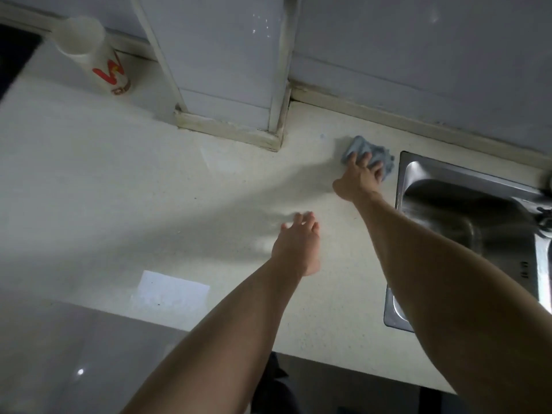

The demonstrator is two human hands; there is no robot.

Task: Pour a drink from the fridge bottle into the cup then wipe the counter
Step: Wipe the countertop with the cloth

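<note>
The blue cloth lies bunched and rumpled under my right hand, a soft, nubby rag with a wavy edge, pressed onto the desk just left of the sink's rim and near the foot of the back wall. My right fingers are spread and curled down over it, pinning the fabric against the surface; the far folds stick out beyond my fingertips.

My left hand is out over the bare middle of the desk, well apart from the cloth, palm down, fingers loosely splayed and holding nothing. Its fingertips are blurred, and I cannot tell whether they touch the surface.

The desk is a pale, cream-coloured slab with a fine speckle, smooth and faintly glossy, catching a bright rectangular patch of light near its front edge.

The paper cup stands upright at the far left corner, well away from both hands, against the wall: a tall white tapered cylinder with red lettering on its side. I cannot see what is inside it.

To my right the steel sink is sunk into the desk, a brushed-metal basin with rounded corners and a flat rim. Behind everything a boxed column juts out from the wall, clad in smooth grey-blue panels, with a worn, off-white strip around its base.
</note>
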